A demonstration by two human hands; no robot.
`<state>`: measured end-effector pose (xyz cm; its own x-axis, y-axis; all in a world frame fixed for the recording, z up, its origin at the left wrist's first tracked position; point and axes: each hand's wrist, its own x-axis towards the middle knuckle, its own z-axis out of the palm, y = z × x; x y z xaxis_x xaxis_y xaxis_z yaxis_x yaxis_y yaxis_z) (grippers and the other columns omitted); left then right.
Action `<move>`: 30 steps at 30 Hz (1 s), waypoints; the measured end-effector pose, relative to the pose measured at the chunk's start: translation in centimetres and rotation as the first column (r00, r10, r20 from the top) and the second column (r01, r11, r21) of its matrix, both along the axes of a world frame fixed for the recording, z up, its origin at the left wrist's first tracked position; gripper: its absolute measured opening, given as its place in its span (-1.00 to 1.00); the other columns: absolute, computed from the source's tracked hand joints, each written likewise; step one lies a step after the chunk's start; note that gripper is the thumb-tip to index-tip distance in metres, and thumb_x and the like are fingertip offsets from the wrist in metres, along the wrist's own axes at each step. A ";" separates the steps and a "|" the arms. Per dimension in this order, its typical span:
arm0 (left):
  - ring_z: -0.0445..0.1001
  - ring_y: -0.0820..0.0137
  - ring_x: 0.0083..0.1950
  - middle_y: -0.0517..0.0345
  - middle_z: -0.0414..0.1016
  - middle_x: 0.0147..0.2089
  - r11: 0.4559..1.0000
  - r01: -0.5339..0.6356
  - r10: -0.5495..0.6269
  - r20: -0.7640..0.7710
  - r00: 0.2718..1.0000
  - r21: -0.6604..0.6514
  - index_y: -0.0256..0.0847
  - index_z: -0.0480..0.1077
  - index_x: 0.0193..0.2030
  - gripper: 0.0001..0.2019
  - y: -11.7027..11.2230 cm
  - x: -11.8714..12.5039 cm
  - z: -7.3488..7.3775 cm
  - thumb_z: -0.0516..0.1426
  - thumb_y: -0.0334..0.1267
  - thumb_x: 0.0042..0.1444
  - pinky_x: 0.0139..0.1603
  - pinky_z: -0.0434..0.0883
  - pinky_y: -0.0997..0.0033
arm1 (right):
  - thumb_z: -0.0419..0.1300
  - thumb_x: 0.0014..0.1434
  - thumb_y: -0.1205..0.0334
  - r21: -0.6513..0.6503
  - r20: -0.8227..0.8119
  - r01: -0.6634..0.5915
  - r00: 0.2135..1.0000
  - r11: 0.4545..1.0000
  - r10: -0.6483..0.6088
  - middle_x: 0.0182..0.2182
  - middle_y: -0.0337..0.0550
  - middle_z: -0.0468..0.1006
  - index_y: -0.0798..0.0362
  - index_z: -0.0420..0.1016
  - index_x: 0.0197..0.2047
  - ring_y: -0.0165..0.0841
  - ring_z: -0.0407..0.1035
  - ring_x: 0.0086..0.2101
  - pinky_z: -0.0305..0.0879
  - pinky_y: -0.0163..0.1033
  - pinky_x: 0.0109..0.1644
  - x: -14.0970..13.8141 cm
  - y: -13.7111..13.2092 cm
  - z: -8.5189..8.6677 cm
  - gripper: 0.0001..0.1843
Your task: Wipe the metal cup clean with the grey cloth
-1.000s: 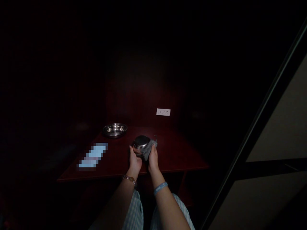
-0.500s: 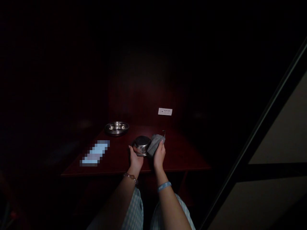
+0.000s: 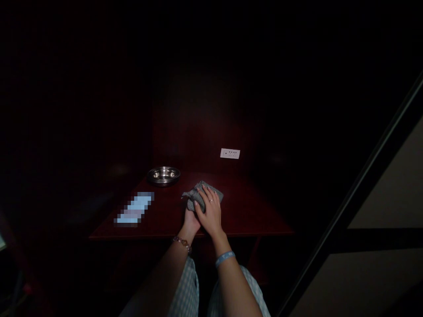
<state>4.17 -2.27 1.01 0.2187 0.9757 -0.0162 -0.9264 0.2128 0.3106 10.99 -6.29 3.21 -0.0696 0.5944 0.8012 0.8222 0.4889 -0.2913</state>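
Observation:
A grey cloth is draped over the upturned metal bowl, which it now hides. My left hand supports the bowl from below and the left, its fingers mostly covered by the cloth. On top lies my right hand, fingers bent over the cloth and pressing it against the bowl. Both hands are above the front half of the dark red table. Behind them to the left rest shiny steel bowls or dishes, seemingly stacked.
A blurred-out, light blue rectangular thing lies on the table's left side. A white socket panel is on the back wall. A dark-framed pale panel slants along the right. The surroundings are very dark.
My right hand has brought the cloth from the bowl's right side over its upturned base, covering it. My left hand stays under the bowl. The view has shifted slightly.

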 end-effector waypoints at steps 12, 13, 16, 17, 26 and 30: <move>0.58 0.44 -0.27 0.08 0.62 -0.25 0.994 0.104 -0.105 -0.060 0.993 -0.017 -0.27 0.46 -0.07 -0.71 -2.1 0.4 2.6 -0.02 -0.18 0.30 -0.14 0.49 0.50 | -0.04 0.22 -0.10 -0.172 -0.751 0.097 0.631 0.980 -0.194 0.02 -0.01 0.53 0.05 0.42 0.10 -0.19 0.39 0.01 0.27 -0.11 0.08 2.5 1.3 -0.1 -0.45; 0.58 0.44 -0.31 0.09 0.62 -0.28 0.995 0.093 -0.095 -0.061 0.994 -0.033 -0.26 0.47 -0.09 -0.72 -2.1 0.3 2.6 -0.01 -0.18 0.30 -0.17 0.49 0.49 | -0.05 0.22 -0.12 -0.204 -0.799 0.058 0.567 0.977 -0.201 -0.04 -0.03 0.56 0.05 0.44 0.08 -0.20 0.43 -0.05 0.29 -0.13 0.02 2.7 1.4 -0.2 -0.45; 0.57 0.45 -0.35 0.12 0.61 -0.33 0.994 0.039 -0.042 -0.031 0.999 -0.101 -0.25 0.46 -0.10 -0.74 -1.7 0.2 2.4 0.02 -0.17 0.28 -0.17 0.49 0.49 | -0.06 0.21 -0.14 -0.200 -0.853 0.036 0.486 0.979 -0.192 -0.07 -0.04 0.57 0.05 0.45 0.03 -0.20 0.43 -0.06 0.28 -0.17 0.00 2.5 1.7 -0.6 -0.45; 0.58 0.44 -0.32 0.11 0.61 -0.31 0.993 0.027 -0.029 -0.010 1.000 -0.116 -0.25 0.46 -0.08 -0.73 -1.6 0.3 2.3 0.03 -0.16 0.27 -0.15 0.49 0.48 | -0.05 0.21 -0.13 -0.173 -0.855 0.050 0.489 0.984 -0.175 -0.04 -0.03 0.55 0.05 0.44 0.04 -0.20 0.41 -0.03 0.26 -0.17 0.03 2.3 1.7 -0.7 -0.46; 0.56 0.32 -0.07 0.00 0.58 -0.05 0.998 0.036 -0.033 0.055 0.998 -0.050 -0.22 0.39 0.10 -0.58 -0.6 0.1 1.7 -0.03 -0.02 0.27 0.04 0.45 0.30 | 0.05 0.15 -0.12 -0.037 -0.981 -0.168 0.192 0.985 -0.004 -0.08 -0.10 0.58 0.06 0.42 0.06 -0.28 0.44 -0.07 0.32 -0.22 0.02 0.9 2.2 -0.8 -0.46; 0.56 0.32 -0.09 0.05 0.60 -0.07 0.997 0.031 -0.029 0.027 0.999 -0.071 -0.17 0.41 0.09 -0.61 -0.3 -0.2 1.3 -0.04 -0.05 0.28 0.01 0.45 0.32 | 0.12 0.11 -0.13 -0.006 -1.000 -0.351 -0.022 0.936 -0.015 -0.20 -0.02 0.63 0.16 0.51 -0.11 -0.25 0.51 -0.18 0.43 -0.22 -0.10 0.9 2.6 -1.2 -0.47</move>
